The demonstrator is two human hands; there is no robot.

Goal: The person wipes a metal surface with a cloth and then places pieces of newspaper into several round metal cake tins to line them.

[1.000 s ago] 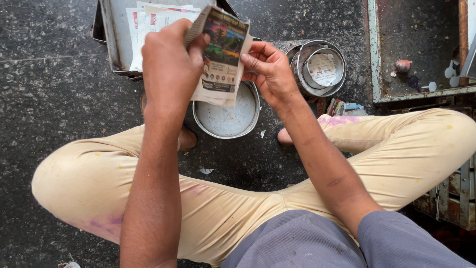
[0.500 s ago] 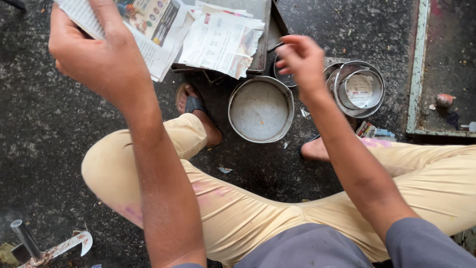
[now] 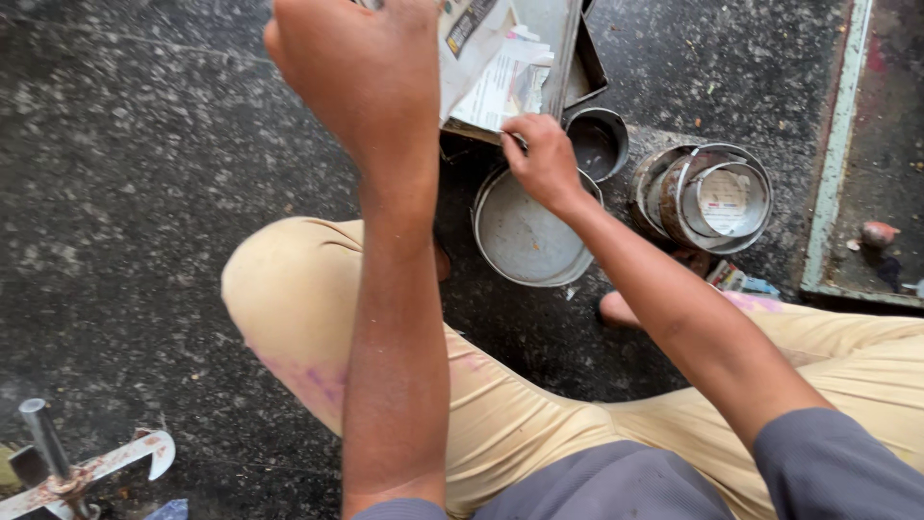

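Hands (image 3: 361, 82): two; round tins (image 3: 527, 236): three.

grey metal bowl (image 3: 527, 236), speckled dark floor (image 3: 144, 193)

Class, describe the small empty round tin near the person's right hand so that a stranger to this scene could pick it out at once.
Start at the flat metal tray of papers at the top. Just below its right corner, beside the right hand, stands the small round tin. Unlike the wide shallow pan below it and the nested tins to its right, it is small, single and dark inside.
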